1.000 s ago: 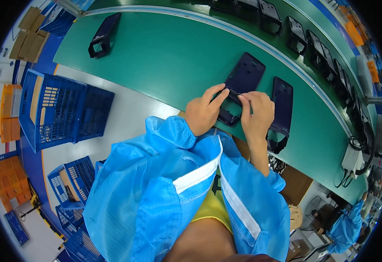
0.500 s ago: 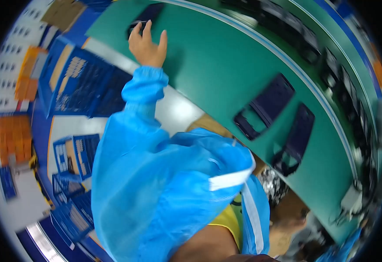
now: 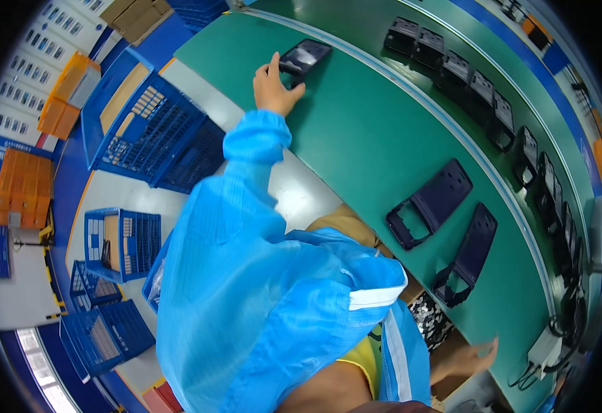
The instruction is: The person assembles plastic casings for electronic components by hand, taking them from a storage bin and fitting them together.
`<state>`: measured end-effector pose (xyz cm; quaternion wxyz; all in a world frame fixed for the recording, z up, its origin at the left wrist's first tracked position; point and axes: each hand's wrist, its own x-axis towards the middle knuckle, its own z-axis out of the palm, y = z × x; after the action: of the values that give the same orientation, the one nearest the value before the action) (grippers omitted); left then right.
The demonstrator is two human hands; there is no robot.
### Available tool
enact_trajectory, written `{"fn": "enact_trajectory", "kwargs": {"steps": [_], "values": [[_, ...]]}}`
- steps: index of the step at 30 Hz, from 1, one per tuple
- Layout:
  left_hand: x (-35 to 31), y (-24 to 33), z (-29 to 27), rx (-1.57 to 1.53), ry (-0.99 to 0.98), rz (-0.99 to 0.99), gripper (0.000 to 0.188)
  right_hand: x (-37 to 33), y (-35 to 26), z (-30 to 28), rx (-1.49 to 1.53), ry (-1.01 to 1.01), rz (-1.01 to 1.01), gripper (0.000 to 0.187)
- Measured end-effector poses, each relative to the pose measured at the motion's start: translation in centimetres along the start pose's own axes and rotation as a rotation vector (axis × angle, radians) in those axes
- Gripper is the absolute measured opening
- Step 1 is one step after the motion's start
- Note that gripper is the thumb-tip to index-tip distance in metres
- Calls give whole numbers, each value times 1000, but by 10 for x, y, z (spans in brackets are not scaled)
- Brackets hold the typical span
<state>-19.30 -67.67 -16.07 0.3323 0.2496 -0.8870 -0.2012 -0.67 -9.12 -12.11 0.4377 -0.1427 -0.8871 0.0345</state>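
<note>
At the far left of the green table [image 3: 356,131], a dark plastic housing [image 3: 309,55] with a glossy flat face lies with its framed end toward me. My left hand [image 3: 275,91] has its thumb and fingers around that near end, partly hiding it. My right hand [image 3: 473,359] is low at the table's front edge, fingers apart and holding nothing. Nearest to it lies a narrow dark housing [image 3: 476,237] with an open frame at its near end. Beside that one is a wider dark housing [image 3: 445,196] with a similar rectangular opening.
Several black units [image 3: 481,88] stand in a row beyond the table's raised rail [image 3: 452,124]. Blue crates [image 3: 151,131] are on the left. A grey box with cables [image 3: 543,351] sits at the right end, and a container of small shiny pieces [image 3: 430,320] is below the table edge.
My left hand has closed in on the far housing's near end, where its fingers were spread before. My right hand has come up toward the table edge. The whole view has shifted.
</note>
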Motion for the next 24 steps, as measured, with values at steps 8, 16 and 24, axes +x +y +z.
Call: {"fn": "enact_trajectory", "kwargs": {"steps": [8, 16, 24], "values": [[-122, 123, -50, -426, -30, 546, 94, 41, -237, 36, 783, -524, -510, 29], [-158, 130, -77, -669, -222, 752, 97, 33, -260, 46, 844, -528, -758, 21], [-134, 112, -50, -457, -93, 348, 87, 1, -88, 8, 511, -110, 71, 31]]}}
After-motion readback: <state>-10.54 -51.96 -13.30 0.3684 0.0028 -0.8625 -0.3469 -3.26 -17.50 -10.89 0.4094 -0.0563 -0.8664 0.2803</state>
